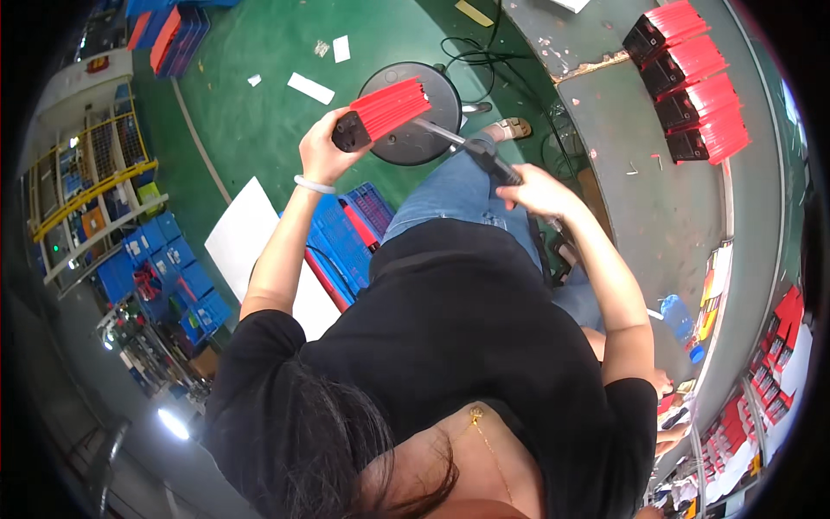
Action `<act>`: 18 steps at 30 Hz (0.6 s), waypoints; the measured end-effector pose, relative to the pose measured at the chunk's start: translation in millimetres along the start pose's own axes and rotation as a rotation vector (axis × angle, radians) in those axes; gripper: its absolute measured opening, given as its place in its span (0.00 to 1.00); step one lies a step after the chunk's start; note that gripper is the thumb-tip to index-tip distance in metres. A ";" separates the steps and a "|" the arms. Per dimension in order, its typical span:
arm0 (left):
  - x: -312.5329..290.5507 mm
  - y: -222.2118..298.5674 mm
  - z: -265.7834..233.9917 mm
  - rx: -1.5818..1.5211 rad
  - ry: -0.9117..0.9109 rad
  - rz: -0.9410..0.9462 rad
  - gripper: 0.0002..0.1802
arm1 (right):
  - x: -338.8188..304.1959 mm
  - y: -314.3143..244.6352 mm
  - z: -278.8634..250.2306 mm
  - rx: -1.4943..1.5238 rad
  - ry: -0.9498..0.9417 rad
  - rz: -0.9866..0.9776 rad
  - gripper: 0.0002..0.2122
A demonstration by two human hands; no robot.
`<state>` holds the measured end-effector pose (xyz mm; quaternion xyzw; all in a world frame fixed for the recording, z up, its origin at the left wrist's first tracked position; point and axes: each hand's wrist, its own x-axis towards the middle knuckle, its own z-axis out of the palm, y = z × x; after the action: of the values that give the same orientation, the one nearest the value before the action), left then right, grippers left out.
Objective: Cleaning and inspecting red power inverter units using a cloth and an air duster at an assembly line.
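My left hand (327, 149) is closed around a red finned block with a black end piece (389, 111), held up over a round black stool (445, 99). In my right hand (538, 192) is a black hand tool with a slim metal rod (493, 161). The rod reaches left toward the finned block, its tip close to the block's right side. Whether the tip touches the block I cannot tell. My fingers are wrapped round the tool's body, partly hiding it.
Several similar red finned blocks (692, 86) stand in a row on the grey worktable (631, 173) to my right. Black cables (488, 65) lie by its edge. Blue crates (333, 233) and a white board (251, 225) are at my left. Another person's hand (664, 382) shows at the lower right.
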<state>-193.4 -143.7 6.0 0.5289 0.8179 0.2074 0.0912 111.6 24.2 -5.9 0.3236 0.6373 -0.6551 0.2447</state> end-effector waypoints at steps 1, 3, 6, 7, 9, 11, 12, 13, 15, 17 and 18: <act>-2.9 -2.5 -0.6 0.017 0.012 0.013 0.29 | -1.0 -1.5 8.5 -0.033 -0.046 -0.032 0.11; -6.3 -5.7 -1.5 0.006 0.009 -0.026 0.29 | -2.3 -9.9 10.3 0.047 -0.121 -0.001 0.12; -6.7 -5.0 -1.2 0.005 0.015 -0.049 0.29 | 14.1 -1.0 4.0 -0.062 -0.020 -0.063 0.11; -8.3 -5.9 -1.9 0.023 0.017 -0.042 0.29 | 13.2 0.8 8.3 -0.015 -0.084 -0.120 0.10; -11.7 -9.3 -2.3 0.002 0.012 -0.068 0.29 | 17.2 -0.7 6.7 0.089 -0.072 -0.026 0.10; -10.7 -11.1 -0.8 -0.024 0.011 -0.083 0.29 | 23.4 1.1 -2.2 -0.002 0.038 0.002 0.10; -13.3 -10.7 -0.6 -0.005 0.010 -0.094 0.29 | 25.6 6.0 -1.9 0.004 0.029 0.011 0.10; -17.2 -11.8 -0.6 0.015 0.003 -0.105 0.30 | 21.2 7.0 5.2 0.087 -0.028 -0.008 0.10; -19.8 -14.5 -0.4 -0.003 0.008 -0.105 0.30 | 34.2 13.2 2.1 0.087 0.032 0.006 0.09; -18.8 -10.0 -1.5 -0.050 0.010 -0.174 0.30 | 43.0 14.1 0.7 -0.008 0.024 0.036 0.09; -18.6 -11.6 1.3 -0.026 0.013 -0.157 0.31 | 41.4 16.1 -0.2 0.043 -0.035 0.023 0.09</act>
<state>-194.6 -164.3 -1.4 0.4608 0.8545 0.2136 0.1088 95.6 27.1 -47.2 0.3244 0.6149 -0.6715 0.2564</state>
